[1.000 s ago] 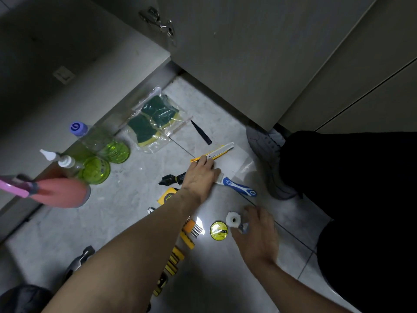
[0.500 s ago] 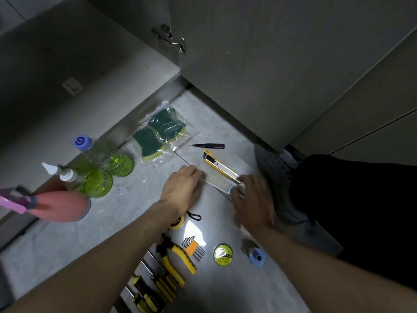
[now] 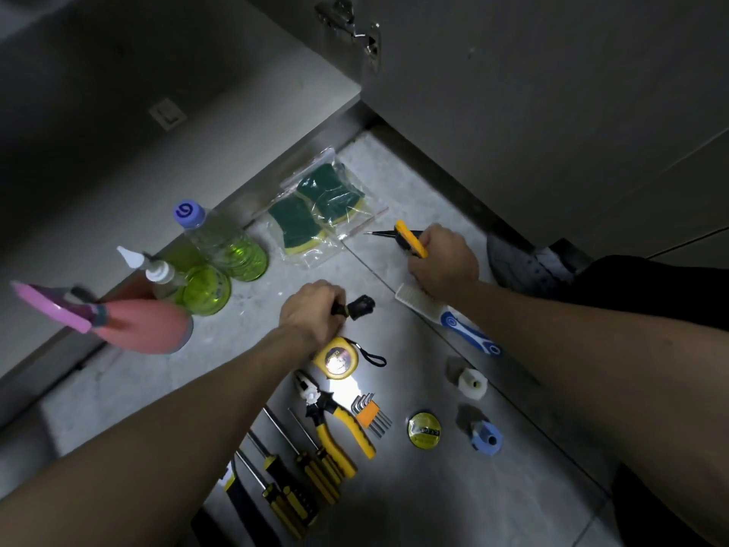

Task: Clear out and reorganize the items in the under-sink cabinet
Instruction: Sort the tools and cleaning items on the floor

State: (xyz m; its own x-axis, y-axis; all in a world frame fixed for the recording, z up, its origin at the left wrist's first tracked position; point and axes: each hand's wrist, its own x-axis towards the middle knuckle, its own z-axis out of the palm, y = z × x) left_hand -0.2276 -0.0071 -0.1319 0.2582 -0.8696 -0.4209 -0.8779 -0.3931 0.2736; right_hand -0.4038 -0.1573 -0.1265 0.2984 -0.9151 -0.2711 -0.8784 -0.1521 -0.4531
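Right hand [image 3: 443,262], right of centre frame, is curled around the yellow utility knife [image 3: 410,238], whose tip pokes out up-left of the knuckles. Judgement: knife is light, stiff and smooth plastic, with a blade hazard at the tip, so it is best held mid-body as it is now. A thin black pick [image 3: 388,232] lies touching or just under the knife; contact unclear. A white brush with a blue handle [image 3: 445,319] lies just below the right wrist on the floor, stiff and light, best grabbed by the handle.

Left hand [image 3: 311,309], centre frame, grips a small black tool [image 3: 357,307] whose head sticks out to the right of the fingers. It looks rigid and compact; what it is cannot be told.

A yellow tape measure [image 3: 335,359] sits just below the left wrist. Pliers [image 3: 335,418], hex keys [image 3: 371,414] and screwdrivers [image 3: 300,459] are lined up lower centre. A bag of sponges [image 3: 315,215] lies upper centre by the cabinet edge. Green bottles [image 3: 221,262] and a pink spray bottle [image 3: 118,321] stand at left.
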